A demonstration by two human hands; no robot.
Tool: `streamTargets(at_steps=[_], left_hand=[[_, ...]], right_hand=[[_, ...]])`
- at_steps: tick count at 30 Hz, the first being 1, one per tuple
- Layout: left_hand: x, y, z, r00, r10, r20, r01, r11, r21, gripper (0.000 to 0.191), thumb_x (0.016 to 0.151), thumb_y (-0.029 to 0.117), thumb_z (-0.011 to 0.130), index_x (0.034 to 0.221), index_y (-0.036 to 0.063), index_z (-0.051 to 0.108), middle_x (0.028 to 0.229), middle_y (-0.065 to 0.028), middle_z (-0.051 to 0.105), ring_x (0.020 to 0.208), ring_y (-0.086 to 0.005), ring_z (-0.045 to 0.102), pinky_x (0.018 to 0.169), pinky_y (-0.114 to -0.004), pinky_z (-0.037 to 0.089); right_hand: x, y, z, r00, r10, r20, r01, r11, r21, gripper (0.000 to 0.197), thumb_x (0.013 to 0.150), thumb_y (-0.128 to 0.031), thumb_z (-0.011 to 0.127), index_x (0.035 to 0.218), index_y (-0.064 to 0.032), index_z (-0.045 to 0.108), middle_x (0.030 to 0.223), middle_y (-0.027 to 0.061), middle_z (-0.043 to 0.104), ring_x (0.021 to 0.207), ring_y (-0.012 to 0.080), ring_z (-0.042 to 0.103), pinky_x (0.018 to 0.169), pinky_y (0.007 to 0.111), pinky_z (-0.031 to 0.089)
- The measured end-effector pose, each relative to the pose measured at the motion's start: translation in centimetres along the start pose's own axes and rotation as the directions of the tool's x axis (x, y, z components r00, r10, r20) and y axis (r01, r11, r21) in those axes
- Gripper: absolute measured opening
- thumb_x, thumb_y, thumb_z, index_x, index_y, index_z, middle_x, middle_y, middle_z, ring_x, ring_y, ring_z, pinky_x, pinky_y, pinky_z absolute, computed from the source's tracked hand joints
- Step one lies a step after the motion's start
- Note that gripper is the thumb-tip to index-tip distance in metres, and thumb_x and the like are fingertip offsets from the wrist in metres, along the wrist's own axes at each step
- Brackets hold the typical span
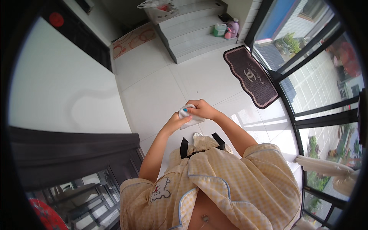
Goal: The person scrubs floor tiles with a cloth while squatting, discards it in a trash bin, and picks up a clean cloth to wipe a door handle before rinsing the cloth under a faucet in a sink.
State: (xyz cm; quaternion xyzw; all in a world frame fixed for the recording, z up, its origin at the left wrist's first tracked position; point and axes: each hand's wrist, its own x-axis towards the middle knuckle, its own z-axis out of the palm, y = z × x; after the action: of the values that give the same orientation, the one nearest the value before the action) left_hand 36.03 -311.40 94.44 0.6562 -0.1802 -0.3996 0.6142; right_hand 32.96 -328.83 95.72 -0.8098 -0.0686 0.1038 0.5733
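A crumpled white cloth or tissue [196,120] is gripped between my two hands in front of my body, above the tiled floor. My left hand [176,122] holds its left side, with the thumb laid across it. From above and the right, my right hand [202,108] presses on it, and a blue-painted thumbnail shows. The fingers beneath the white piece are hidden. Whether it is woven cloth or paper, I cannot tell.
Grey steps [187,37] rise ahead, with a plastic bag [162,14] and several bottles [225,29] on them. A dark doormat [253,77] lies by the glass doors [310,57] on the right. At the left stand a white wall [63,80] and a dark door [74,152].
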Motion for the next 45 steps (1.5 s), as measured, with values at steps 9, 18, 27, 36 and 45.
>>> streamTargets(at_steps=[9,18,27,36,45], left_hand=[[21.2,5.5,6.9,0.792,-0.387,0.473,0.252,0.911,0.325,0.04,0.085,0.031,0.048,0.107,-0.0023,0.049,0.096,-0.0056,0.055,0.085,-0.0116,0.051,0.074,-0.026,0.041],[41.5,9.9,11.8,0.603,-0.368,0.708,0.414,0.903,0.116,0.039,0.086,0.021,0.047,0.115,-0.0035,0.04,0.108,-0.011,0.052,0.097,-0.0189,0.052,0.084,-0.032,0.042],[60.0,17.0,18.5,0.461,-0.313,0.83,0.422,0.9,0.106,0.041,0.086,0.02,0.046,0.12,-0.0007,0.036,0.113,-0.0104,0.049,0.103,-0.0194,0.05,0.087,-0.033,0.04],[77.4,18.3,27.1,0.57,-0.337,0.749,0.318,0.931,0.177,0.035,0.086,0.017,0.045,0.117,0.0013,0.041,0.109,-0.0083,0.053,0.101,-0.0184,0.051,0.087,-0.031,0.04],[95.7,27.4,33.4,0.874,-0.154,0.461,0.418,0.721,-0.552,0.032,0.082,0.029,0.049,0.104,0.0059,0.05,0.095,-0.0066,0.056,0.089,-0.0225,0.054,0.083,-0.037,0.041]], right_hand=[[-3.1,6.1,-17.7,0.873,0.248,-0.421,-0.241,0.968,0.071,0.018,0.08,-0.02,0.055,0.084,-0.0026,0.057,0.063,0.0024,0.053,0.06,0.0075,0.045,0.055,0.023,0.039],[-1.8,12.6,-34.9,0.571,0.403,-0.715,-0.176,0.911,0.373,0.031,0.087,-0.03,0.043,0.082,-0.0046,0.059,0.061,-0.0024,0.044,0.056,0.0064,0.04,0.051,0.022,0.036],[1.6,17.0,-51.6,0.464,0.459,-0.758,0.018,0.851,0.526,0.031,0.089,-0.028,0.04,0.084,-0.0032,0.058,0.055,-0.0008,0.046,0.051,0.0058,0.042,0.048,0.021,0.035],[1.7,26.3,-68.2,0.432,0.474,-0.767,0.114,0.815,0.568,0.031,0.09,-0.027,0.04,0.078,-0.0029,0.057,0.062,0.0,0.051,0.055,0.0067,0.047,0.053,0.02,0.039],[3.4,31.5,-89.0,0.438,0.401,-0.805,-0.009,0.897,0.442,0.034,0.089,-0.025,0.037,0.077,0.0003,0.057,0.067,0.0035,0.055,0.062,0.0102,0.051,0.06,0.023,0.042]])
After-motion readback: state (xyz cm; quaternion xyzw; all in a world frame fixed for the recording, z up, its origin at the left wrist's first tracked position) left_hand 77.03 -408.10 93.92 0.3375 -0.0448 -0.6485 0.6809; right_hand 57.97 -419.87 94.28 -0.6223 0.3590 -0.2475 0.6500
